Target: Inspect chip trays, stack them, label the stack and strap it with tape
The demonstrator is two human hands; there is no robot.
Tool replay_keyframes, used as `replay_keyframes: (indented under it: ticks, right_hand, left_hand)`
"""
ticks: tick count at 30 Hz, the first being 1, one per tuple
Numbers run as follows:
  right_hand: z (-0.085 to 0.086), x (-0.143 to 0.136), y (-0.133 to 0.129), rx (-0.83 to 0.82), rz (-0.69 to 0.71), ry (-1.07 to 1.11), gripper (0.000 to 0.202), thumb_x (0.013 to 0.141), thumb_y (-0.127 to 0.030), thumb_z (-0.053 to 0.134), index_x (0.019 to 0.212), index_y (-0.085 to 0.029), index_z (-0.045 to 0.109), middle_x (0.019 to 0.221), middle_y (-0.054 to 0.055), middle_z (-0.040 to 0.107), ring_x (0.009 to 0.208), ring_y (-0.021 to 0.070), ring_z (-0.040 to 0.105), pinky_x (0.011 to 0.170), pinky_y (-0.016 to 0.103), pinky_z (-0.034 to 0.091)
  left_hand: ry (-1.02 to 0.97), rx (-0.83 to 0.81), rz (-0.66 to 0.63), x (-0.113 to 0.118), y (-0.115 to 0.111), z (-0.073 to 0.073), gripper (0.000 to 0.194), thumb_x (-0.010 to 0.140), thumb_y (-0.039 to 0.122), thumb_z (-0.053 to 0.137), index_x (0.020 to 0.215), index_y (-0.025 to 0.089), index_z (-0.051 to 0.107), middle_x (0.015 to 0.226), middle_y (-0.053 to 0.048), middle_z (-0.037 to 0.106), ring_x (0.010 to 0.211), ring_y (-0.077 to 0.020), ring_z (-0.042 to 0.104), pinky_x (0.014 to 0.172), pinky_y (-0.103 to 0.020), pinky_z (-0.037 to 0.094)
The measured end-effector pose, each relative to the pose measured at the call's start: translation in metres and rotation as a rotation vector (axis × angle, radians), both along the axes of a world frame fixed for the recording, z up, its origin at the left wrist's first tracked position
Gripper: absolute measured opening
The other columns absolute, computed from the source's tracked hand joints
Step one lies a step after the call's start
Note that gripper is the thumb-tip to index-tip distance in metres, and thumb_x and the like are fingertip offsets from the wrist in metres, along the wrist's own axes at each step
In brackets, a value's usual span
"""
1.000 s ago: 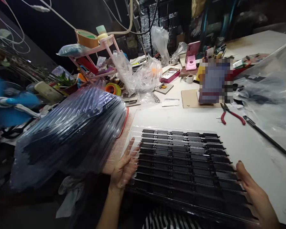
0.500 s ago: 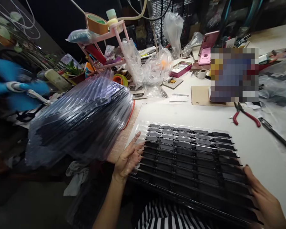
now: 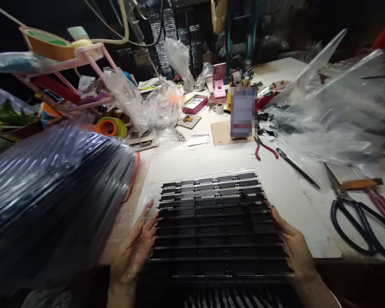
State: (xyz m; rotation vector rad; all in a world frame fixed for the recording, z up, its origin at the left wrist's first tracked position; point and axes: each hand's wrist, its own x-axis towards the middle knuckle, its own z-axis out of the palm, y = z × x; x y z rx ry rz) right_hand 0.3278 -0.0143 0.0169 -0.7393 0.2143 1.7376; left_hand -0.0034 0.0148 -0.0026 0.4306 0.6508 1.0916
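Note:
A clear plastic tray [image 3: 211,222] filled with rows of black comb-like parts is held between both hands at the table's near edge. My left hand [image 3: 136,244] grips its left side, thumb on the rim and fingers partly seen through the clear plastic. Around the right side my right hand [image 3: 291,239] is closed, its fingers mostly hidden beneath. The far part of the tray lies over a white board [image 3: 179,164]. To the left is a large stack of similar clear trays [image 3: 60,184] with dark contents.
Red-handled pliers [image 3: 265,149], a black pen-like tool [image 3: 297,167] and large scissors [image 3: 356,218] lie right. Plastic bags [image 3: 336,128] pile up behind them. A pink rack [image 3: 99,51] stands back left, near orange tape [image 3: 107,127] and a pink-rimmed box [image 3: 195,104].
The view has swung to the right, bringing the scissors into sight. The tray now appears squarer to the view, still between both hands. The blue fan at the left has left the view.

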Motion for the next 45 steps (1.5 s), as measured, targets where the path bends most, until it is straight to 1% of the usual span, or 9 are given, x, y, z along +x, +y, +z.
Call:
replay_keyframes:
  ticks: [9, 19, 23, 27, 33, 36, 39, 41, 45]
  right_hand:
    - [-0.004, -0.002, 0.0, 0.017, -0.056, 0.07, 0.038, 0.094, -0.018, 0.033, 0.12, -0.032, 0.058, 0.104, -0.001, 0.07, 0.098, 0.0134, 0.064, 0.094, 0.031, 0.048]
    - [0.0, 0.001, -0.001, 0.014, 0.043, -0.022, 0.032, 0.091, -0.02, 0.04, 0.112, -0.025, 0.064, 0.103, 0.003, 0.07, 0.096, 0.0175, 0.065, 0.094, 0.037, 0.048]
    - [0.004, -0.002, -0.002, 0.055, 0.092, -0.062, 0.029, 0.09, -0.029, 0.043, 0.107, -0.023, 0.066, 0.099, 0.006, 0.071, 0.094, 0.0212, 0.066, 0.091, 0.042, 0.048]
    - [0.003, -0.007, -0.002, 0.085, 0.056, -0.12, 0.029, 0.088, -0.039, 0.048, 0.101, -0.023, 0.068, 0.098, 0.008, 0.071, 0.094, 0.0239, 0.066, 0.091, 0.047, 0.047]
    - [-0.009, -0.003, -0.004, 0.045, 0.135, -0.057, 0.015, 0.083, -0.027, 0.058, 0.087, -0.023, 0.072, 0.089, 0.006, 0.073, 0.095, 0.0225, 0.066, 0.093, 0.044, 0.046]
    - [-0.01, -0.004, -0.004, 0.044, 0.108, -0.053, 0.015, 0.082, -0.024, 0.058, 0.085, -0.022, 0.072, 0.087, 0.006, 0.073, 0.095, 0.0222, 0.065, 0.095, 0.044, 0.045]
    - [-0.006, -0.009, -0.003, 0.045, 0.106, -0.048, 0.015, 0.082, -0.024, 0.057, 0.084, -0.022, 0.072, 0.09, 0.006, 0.073, 0.096, 0.0225, 0.065, 0.097, 0.044, 0.044]
    - [-0.003, -0.011, -0.002, 0.042, 0.103, -0.045, 0.017, 0.082, -0.023, 0.055, 0.086, -0.023, 0.072, 0.092, 0.005, 0.072, 0.096, 0.0222, 0.065, 0.097, 0.043, 0.044]
    - [-0.006, -0.009, -0.002, 0.021, 0.106, -0.032, 0.019, 0.084, -0.023, 0.054, 0.092, -0.024, 0.071, 0.092, 0.004, 0.072, 0.094, 0.0222, 0.066, 0.096, 0.043, 0.046]
  left_hand:
    - [-0.207, 0.049, -0.067, 0.005, 0.003, 0.0, 0.049, 0.097, 0.025, 0.014, 0.145, 0.026, 0.003, 0.142, -0.011, 0.039, 0.127, -0.0211, 0.04, 0.101, -0.038, 0.039]
    - [-0.102, 0.055, 0.043, 0.002, 0.0, -0.001, 0.057, 0.092, 0.007, 0.019, 0.145, 0.025, 0.011, 0.147, -0.004, 0.029, 0.127, -0.0166, 0.041, 0.101, -0.033, 0.041]
    - [-0.018, -0.002, 0.106, 0.006, -0.002, 0.002, 0.051, 0.095, 0.02, 0.026, 0.144, 0.031, 0.017, 0.149, -0.002, 0.027, 0.127, -0.0187, 0.041, 0.1, -0.034, 0.043]
    - [-0.002, -0.022, 0.097, 0.004, -0.002, 0.001, 0.05, 0.095, 0.021, 0.026, 0.144, 0.031, 0.018, 0.15, 0.0, 0.024, 0.128, -0.0196, 0.04, 0.1, -0.034, 0.043]
    - [-0.236, 0.087, 0.015, 0.0, 0.001, -0.002, 0.055, 0.096, 0.035, 0.02, 0.146, 0.017, 0.005, 0.151, -0.009, 0.019, 0.136, -0.0212, 0.025, 0.107, -0.037, 0.031]
    - [-0.307, 0.132, 0.044, 0.005, 0.001, 0.002, 0.074, 0.09, 0.057, 0.023, 0.146, 0.015, 0.001, 0.151, -0.012, 0.016, 0.138, -0.0236, 0.02, 0.11, -0.039, 0.024]
    - [-0.284, 0.157, 0.116, 0.008, 0.0, 0.008, 0.082, 0.086, 0.065, 0.025, 0.146, 0.016, 0.001, 0.151, -0.011, 0.017, 0.137, -0.0238, 0.022, 0.111, -0.037, 0.02]
    - [-0.204, 0.144, 0.123, 0.007, 0.0, 0.011, 0.075, 0.088, 0.056, 0.031, 0.147, 0.018, 0.004, 0.151, -0.01, 0.02, 0.134, -0.0236, 0.03, 0.109, -0.036, 0.026]
    - [0.034, 0.014, 0.05, -0.002, 0.002, 0.014, 0.061, 0.089, 0.018, 0.034, 0.146, 0.03, 0.014, 0.143, -0.007, 0.04, 0.109, -0.0169, 0.057, 0.094, -0.03, 0.042]
